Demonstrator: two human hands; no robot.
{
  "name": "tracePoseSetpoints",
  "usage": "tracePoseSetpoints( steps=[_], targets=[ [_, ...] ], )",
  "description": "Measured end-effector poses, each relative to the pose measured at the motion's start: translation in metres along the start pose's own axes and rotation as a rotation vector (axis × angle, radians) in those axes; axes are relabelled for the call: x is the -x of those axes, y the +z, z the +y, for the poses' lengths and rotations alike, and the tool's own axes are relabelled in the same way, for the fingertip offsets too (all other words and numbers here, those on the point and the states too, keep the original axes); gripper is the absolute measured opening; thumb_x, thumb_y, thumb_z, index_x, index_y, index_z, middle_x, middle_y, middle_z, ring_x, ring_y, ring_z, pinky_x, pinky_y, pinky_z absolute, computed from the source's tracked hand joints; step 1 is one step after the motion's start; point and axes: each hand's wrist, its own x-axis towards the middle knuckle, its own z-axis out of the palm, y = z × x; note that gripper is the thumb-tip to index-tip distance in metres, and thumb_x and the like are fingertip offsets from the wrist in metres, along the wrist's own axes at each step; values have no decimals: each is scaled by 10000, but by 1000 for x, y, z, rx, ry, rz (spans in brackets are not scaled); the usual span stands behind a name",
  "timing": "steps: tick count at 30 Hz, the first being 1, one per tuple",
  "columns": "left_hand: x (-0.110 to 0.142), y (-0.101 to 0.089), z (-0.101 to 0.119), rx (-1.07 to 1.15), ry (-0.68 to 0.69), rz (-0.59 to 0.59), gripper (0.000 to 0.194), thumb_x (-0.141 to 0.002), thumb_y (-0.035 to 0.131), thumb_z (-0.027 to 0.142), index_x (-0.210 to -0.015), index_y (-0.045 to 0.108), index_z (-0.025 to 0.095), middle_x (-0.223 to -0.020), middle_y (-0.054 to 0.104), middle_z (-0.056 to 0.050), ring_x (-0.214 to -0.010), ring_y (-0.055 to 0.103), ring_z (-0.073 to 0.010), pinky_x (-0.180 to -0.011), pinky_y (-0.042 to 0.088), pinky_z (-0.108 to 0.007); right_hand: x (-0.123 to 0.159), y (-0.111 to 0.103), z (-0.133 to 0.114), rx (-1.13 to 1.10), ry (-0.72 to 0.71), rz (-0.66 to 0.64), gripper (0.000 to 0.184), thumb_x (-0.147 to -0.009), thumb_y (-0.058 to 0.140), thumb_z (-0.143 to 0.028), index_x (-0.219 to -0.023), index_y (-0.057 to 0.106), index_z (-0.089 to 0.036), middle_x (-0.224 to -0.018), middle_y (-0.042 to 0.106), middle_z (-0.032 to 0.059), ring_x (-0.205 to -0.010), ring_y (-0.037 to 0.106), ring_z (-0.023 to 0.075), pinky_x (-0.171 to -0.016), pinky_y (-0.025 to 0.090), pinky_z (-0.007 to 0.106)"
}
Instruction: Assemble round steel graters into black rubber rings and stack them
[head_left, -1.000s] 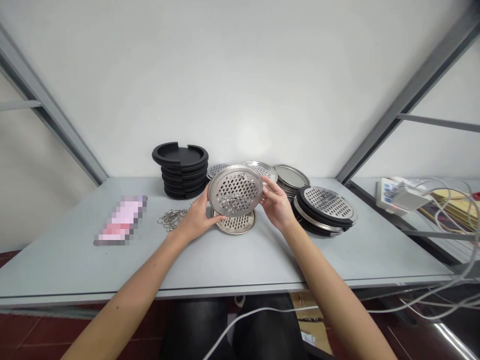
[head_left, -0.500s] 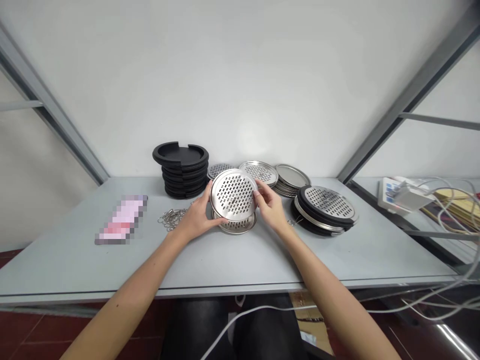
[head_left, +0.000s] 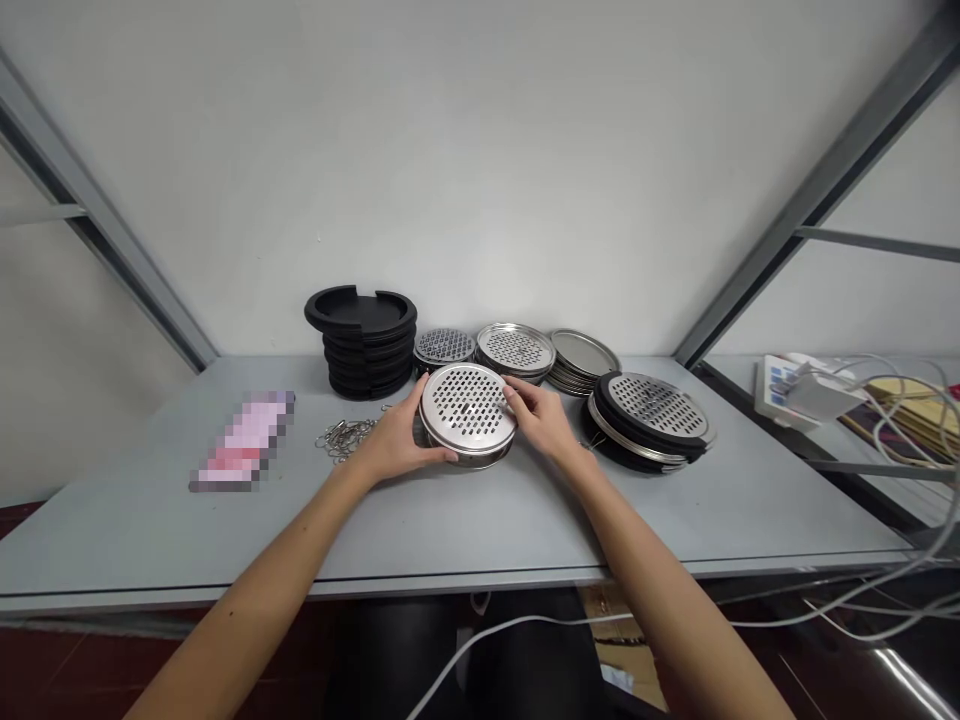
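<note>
A round perforated metal plate lies almost level between my two hands, over another round metal piece whose lower edge shows beneath it. My left hand grips the plate's left rim, thumb along the front edge. At the right rim, my right hand pinches the plate between thumb and fingers. Just left of my left hand is a loose heap of wire hooks. Right of my right hand sits a stack of black rings and perforated metal discs.
Behind my hands stand a small perforated disc stack, a larger perforated stack and a stack of plain metal lids. Black notched trays are piled at back left. A blurred phone lies left; a power strip and cables are right.
The perforated plate has come down and tipped from facing me to nearly flat over the piece below. Both hands moved slightly down with it, keeping their hold.
</note>
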Motion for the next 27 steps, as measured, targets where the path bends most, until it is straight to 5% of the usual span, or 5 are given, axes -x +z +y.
tracePoseSetpoints(
  steps=[5, 12, 27],
  targets=[
    [-1, -1, -1, 42, -25, -33, 1144, -629, 774, 626, -1515, 213, 169, -1485, 407, -183, -1353, 394, -387, -1099, 339, -517, -1, -6, -4, 40, 26, -161, 463, -923, 450, -525, -1068, 729, -186, -876, 751, 31, -817, 664, 245, -741, 504, 333],
    [-2, -1, -3, 93, -45, -55, 1094, -627, 776, 625, -1495, 280, 180, -1496, 392, -174, -1360, 379, -389, -1114, 313, -527, -1, -8, -3, 34, 58, -169, 471, -930, 445, -522, -1071, 738, -181, -1069, 743, 44, -953, 678, 279, -809, 511, 340],
    [2, 7, -6, -58, -5, -178, 1248, -621, 761, 654, -1544, 37, 229, -1583, 210, -135, -1434, 242, -358, -1163, 248, -477, -1, -7, 0, 83, -12, -170, 432, -964, 415, -449, -1153, 692, -176, -1142, 706, 98, -1027, 647, 238, -825, 491, 325]
  ],
)
